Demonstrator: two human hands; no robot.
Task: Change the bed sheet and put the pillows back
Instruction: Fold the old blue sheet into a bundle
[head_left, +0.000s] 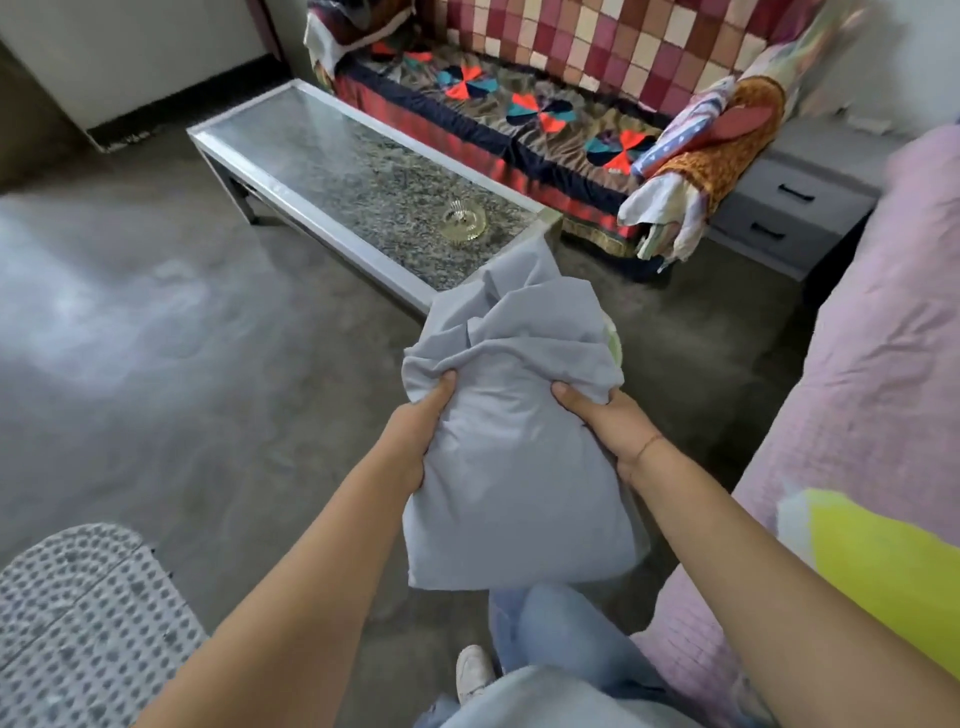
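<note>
A person's left hand (415, 436) and right hand (608, 421) each grip one side of a bunched grey bed sheet (514, 467), held in the air above their knees. A bed (857, 389) under a pink cover lies just to the right. Farther off, a glass tabletop (311, 150) carries a small glass dish (462, 221), with a patchwork-covered sofa (519, 119) behind.

There are 2 hands in view, the left hand (415, 436) and the right hand (608, 426), and between them 1 bunched grey sheet (509, 457). The room has 1 low glass-topped surface (311, 212) carrying 1 glass dish (462, 221), 1 sofa (519, 135) under patchwork covers, and 1 nightstand (831, 156) with 2 drawers (779, 189). There is 1 bed (872, 364) with 1 yellow cloth (883, 561) on it, 1 dotted mat (78, 623) on the floor, and 1 white shoe (472, 673).
</note>
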